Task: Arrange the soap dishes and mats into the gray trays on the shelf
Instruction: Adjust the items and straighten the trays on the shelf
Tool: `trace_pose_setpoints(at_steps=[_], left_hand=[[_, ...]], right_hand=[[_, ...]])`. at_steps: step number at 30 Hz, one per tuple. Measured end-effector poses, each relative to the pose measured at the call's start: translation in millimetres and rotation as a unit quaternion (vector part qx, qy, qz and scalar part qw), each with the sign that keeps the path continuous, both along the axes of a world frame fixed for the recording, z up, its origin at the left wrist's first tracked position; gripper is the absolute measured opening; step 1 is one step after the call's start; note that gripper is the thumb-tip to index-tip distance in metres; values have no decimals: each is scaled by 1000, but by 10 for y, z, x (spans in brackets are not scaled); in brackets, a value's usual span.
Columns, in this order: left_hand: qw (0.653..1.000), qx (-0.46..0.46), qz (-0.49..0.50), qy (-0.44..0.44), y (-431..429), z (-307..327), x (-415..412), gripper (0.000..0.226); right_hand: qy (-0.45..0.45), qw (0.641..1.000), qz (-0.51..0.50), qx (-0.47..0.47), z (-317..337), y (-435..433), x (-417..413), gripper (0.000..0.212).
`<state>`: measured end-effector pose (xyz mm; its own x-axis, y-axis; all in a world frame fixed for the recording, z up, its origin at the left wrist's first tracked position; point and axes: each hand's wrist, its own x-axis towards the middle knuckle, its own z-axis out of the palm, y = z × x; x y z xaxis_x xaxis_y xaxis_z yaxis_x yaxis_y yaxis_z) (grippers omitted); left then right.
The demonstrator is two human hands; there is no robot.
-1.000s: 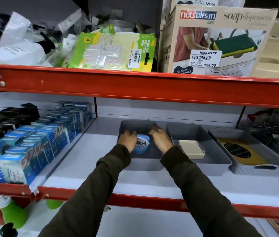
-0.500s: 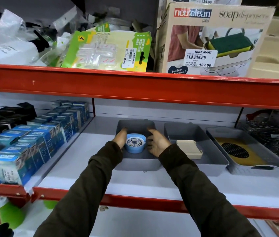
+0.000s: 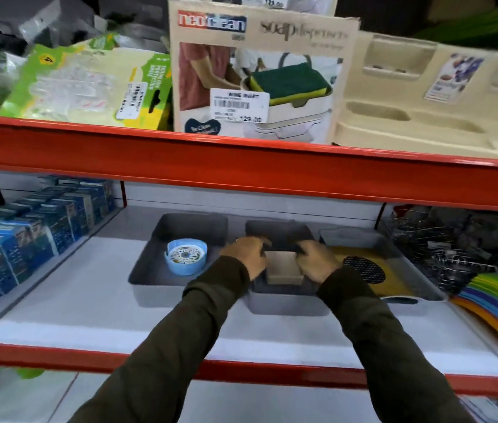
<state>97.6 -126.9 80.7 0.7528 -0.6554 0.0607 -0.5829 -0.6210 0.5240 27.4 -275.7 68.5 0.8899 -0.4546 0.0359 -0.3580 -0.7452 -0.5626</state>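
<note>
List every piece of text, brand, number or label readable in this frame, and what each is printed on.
"neoclean": red and blue logo on the beige cardboard soap dispenser box.
"soap dispensers": same box, blurred.
"129.00": white price sticker on it; store name and barcode blurred.
"4": green and yellow blister pack; other print unreadable.
Blue cartons: unreadable.

the white shelf (image 3: 89,300) carries three gray trays (image 3: 150,270) side by side and blue boxes (image 3: 12,248).
</note>
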Motion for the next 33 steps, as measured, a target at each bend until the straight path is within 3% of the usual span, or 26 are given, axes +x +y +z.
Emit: trace_pose_setpoints(at_steps=[6,10,13,16,18,20,22,24,29,31,33], left_hand=[[979,178,11,-97,-466,-186,-246,40],[974,206,32,-86,-580,-293,-212,41],[988,143,58,-32,-595,-314,-202,42],[990,-12,98,97,-589,-301,-181,43],[952,-165,132,222,-583,-294,-133,54],[883,-289,149,339,-578,-286,-91,61],[813,-372,159,419,-554,-270,-67,49],[781,-397,158,455,-539,-247,-65,37],[783,-392,145,460,-553,-250,-38,40],[798,-381,151,443,-562,-267,-34,42],[838,-336,148,404,-596,-313,-19,53]], right_hand=[[80,995,35,-57,-203,-121,-20,34],[96,991,53,-70,-285,-157,17,30],[80,994,60,-50,-286,-199,24,30],[5,995,38,94,-213,-229,17,37],[-55,971,-25,230,-173,-260,67,25],[-102,909,-109,388,-158,-262,104,27],[-119,854,-132,489,-155,-224,91,29],[-117,837,-123,520,-156,-192,79,25],[-147,821,-126,537,-129,-197,120,26],[-147,821,-118,540,-108,-223,84,26],[-164,831,-109,520,-89,-350,30,28]])
